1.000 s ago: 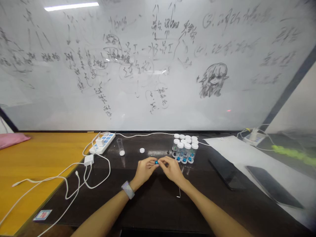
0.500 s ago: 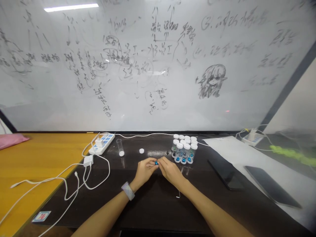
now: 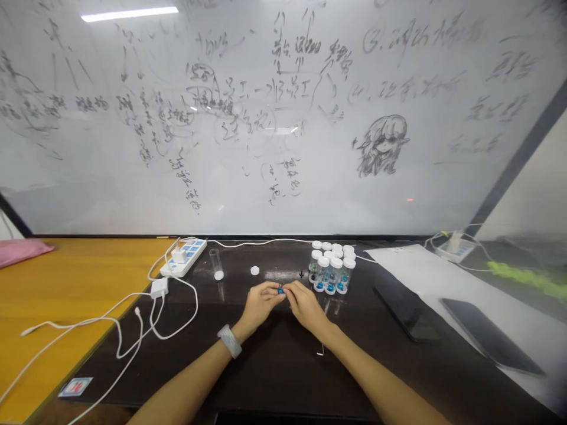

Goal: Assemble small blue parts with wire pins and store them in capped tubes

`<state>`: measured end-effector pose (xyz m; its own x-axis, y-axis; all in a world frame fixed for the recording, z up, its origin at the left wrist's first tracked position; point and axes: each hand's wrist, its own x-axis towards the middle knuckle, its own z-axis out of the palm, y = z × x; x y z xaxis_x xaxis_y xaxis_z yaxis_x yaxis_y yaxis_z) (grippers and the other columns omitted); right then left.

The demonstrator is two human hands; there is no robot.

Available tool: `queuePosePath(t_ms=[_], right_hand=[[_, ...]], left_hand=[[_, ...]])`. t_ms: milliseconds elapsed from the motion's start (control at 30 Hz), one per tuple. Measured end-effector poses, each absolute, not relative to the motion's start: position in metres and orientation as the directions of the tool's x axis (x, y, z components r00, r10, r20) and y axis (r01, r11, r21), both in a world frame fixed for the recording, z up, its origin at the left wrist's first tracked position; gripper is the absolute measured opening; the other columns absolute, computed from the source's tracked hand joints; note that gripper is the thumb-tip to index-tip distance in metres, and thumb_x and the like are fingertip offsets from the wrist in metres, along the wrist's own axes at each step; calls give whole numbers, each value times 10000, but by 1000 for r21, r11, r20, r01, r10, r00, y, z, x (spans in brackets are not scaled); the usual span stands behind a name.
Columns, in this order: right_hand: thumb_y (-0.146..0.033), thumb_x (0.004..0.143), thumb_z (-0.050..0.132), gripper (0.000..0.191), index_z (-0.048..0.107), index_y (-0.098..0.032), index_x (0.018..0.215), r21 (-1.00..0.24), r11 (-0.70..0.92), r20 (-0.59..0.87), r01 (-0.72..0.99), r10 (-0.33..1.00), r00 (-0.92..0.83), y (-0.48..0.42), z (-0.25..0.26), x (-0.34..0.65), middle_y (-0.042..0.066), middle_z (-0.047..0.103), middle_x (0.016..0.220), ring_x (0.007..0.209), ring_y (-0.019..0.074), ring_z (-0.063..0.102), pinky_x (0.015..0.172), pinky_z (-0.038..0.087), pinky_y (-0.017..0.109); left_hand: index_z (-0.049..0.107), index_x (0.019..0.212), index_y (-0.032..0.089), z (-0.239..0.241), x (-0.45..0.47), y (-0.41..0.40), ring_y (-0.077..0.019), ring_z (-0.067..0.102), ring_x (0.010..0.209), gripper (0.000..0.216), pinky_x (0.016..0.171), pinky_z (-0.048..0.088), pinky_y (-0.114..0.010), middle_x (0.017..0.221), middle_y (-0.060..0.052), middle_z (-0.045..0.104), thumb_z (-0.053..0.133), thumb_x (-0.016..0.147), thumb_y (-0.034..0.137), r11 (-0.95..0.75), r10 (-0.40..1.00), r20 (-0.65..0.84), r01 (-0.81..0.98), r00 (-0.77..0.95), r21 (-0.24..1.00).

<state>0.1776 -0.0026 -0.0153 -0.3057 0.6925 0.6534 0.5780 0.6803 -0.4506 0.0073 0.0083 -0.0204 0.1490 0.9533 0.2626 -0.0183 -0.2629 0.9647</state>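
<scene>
Between both sets of fingertips sits a small shiny blue part (image 3: 280, 290), pinched over the dark table; its exact kind is too small to make out. My left hand (image 3: 259, 304) grips it from the left, with thumb and fingers together. From the right, my right hand (image 3: 306, 304) closes its fingertips on the same part. Beyond the hands lie a loose white cap (image 3: 254, 270) and an open clear tube (image 3: 215, 262) standing on a white base. A small black piece (image 3: 302, 274) is to the right of the cap. Beside my right forearm lies a thin metal hex key (image 3: 321, 353).
Several white-capped clear tubes (image 3: 335, 268) with blue and dark parts inside stand grouped at the right. A power strip (image 3: 183, 258) and white cables (image 3: 119, 321) spread on the left. A black tablet (image 3: 405, 310) and a grey phone (image 3: 491, 336) lie right, near white paper (image 3: 411, 260).
My fingers have shifted very slightly around the blue part, which stays between them. The whole view has drifted a little; everything else rests where it was.
</scene>
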Motion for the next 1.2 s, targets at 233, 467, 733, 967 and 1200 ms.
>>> queuePosePath(t_ms=[233, 467, 733, 967, 1200], right_hand=[[-188, 968, 491, 163, 639, -207, 904, -508, 657, 639, 557, 721, -268, -1, -14, 178, 35, 635, 828, 752, 186, 630, 709, 495, 304], [-280, 956, 536, 155, 651, -198, 891, -672, 580, 559, 461, 805, -198, -1, -11, 181, 19, 632, 796, 593, 147, 607, 554, 499, 262], [-251, 971, 489, 152, 614, -205, 899, -511, 681, 648, 524, 706, -286, -4, -9, 182, 33, 619, 817, 694, 168, 609, 670, 499, 290], [-243, 975, 484, 159, 607, -199, 885, -553, 660, 621, 508, 733, -276, -2, -9, 184, 23, 609, 795, 673, 161, 600, 635, 480, 274], [-203, 989, 445, 134, 561, -199, 922, -443, 689, 639, 573, 691, -338, -3, -8, 186, 31, 583, 851, 740, 170, 600, 698, 483, 291]], left_hand=[[707, 961, 152, -19, 5, 7, -225, 743, 786, 316, 742, 599, -312, 837, -82, 765, 808, 704, 306, -305, 945, 288, 100, 153, 947], [712, 955, 155, -13, 7, 4, -230, 746, 803, 292, 751, 607, -318, 863, -85, 767, 789, 724, 317, -345, 929, 323, 111, 182, 932], [717, 958, 152, -15, 6, 5, -233, 746, 786, 305, 752, 607, -328, 834, -86, 773, 795, 719, 324, -356, 927, 335, 111, 168, 928], [717, 956, 154, -7, 6, -1, -235, 748, 795, 281, 754, 612, -331, 848, -85, 774, 774, 749, 334, -393, 908, 363, 121, 210, 912], [715, 966, 148, -7, 6, 0, -235, 744, 812, 305, 771, 611, -340, 854, -86, 771, 777, 744, 348, -366, 913, 335, 101, 232, 925]])
